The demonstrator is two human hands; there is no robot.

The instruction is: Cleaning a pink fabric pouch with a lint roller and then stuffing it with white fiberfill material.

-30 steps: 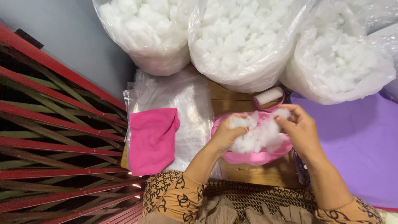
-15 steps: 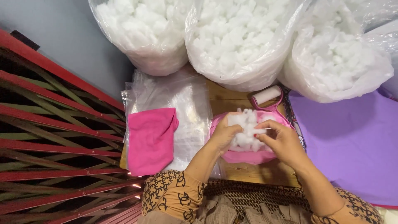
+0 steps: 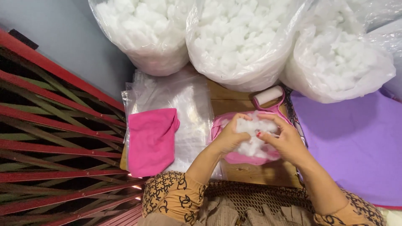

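Seen from above, both hands met over a small pink fabric cover (image 3: pixel 240 157) lying on a wooden board (image 3: pixel 255 172) in front of the person. The left hand (image 3: pixel 228 136) curled around the cover's near rim and a clump of white fibre stuffing (image 3: pixel 253 138), fingers closed on both. The right hand (image 3: pixel 284 140) pressed onto the stuffing from the other side, fingers bent and pinching into it.

The stuffing looked very light, soft and springy, likely to compress easily and cling in wisps, so it seemed best gripped in loose handfuls. The cover appeared thin, limp and stretchy, best held at the edge of its opening.

The stuffing was bright white and lumpy; the cover was a glossy candy pink, partly filled.

Just beyond the hands lay a lint roller (image 3: pixel 270 97) with a pink handle. To the left, a folded pink cloth (image 3: pixel 150 140) rested on a stack of clear plastic bags (image 3: pixel 184 98). Three large clear sacks of stuffing (image 3: pixel 238 37) stood along the far side.
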